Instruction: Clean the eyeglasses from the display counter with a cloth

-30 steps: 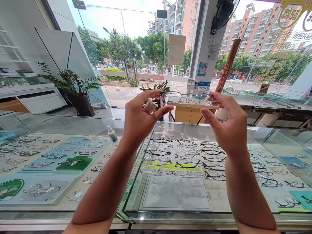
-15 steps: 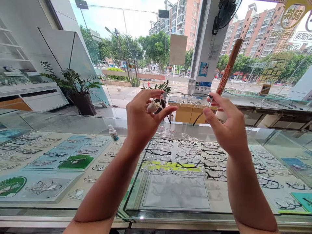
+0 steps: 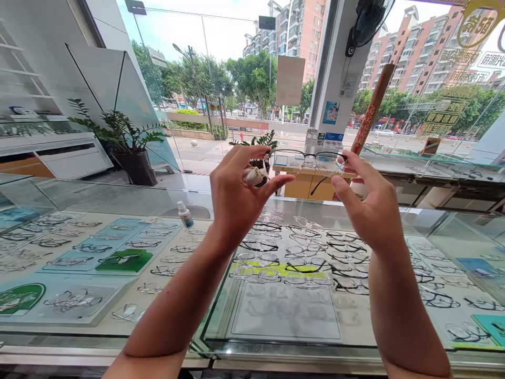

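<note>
Up in front of me, I hold a pair of eyeglasses [image 3: 310,156] with a dark upper rim and clear lenses. My left hand [image 3: 238,187] pinches the left end of the frame between its fingers. A crumpled white cloth or tissue [image 3: 254,176] is tucked in that same hand, against the palm. At the right end, my right hand [image 3: 374,206] grips the frame near the hinge with fingertips and thumb. One dark temple arm hangs down behind the right lens; the other is hidden by my left hand.
Below my hands is a glass display counter [image 3: 288,342] with rows of eyeglasses inside. A small white spray bottle [image 3: 185,215] stands on it at left. Beyond are potted plants [image 3: 134,166], another counter [image 3: 418,181] and large windows onto a street.
My left hand has shifted slightly right with its end of the eyeglasses. The left temple arm, seen below the lens before, is now out of sight. More of the white cloth or tissue shows.
</note>
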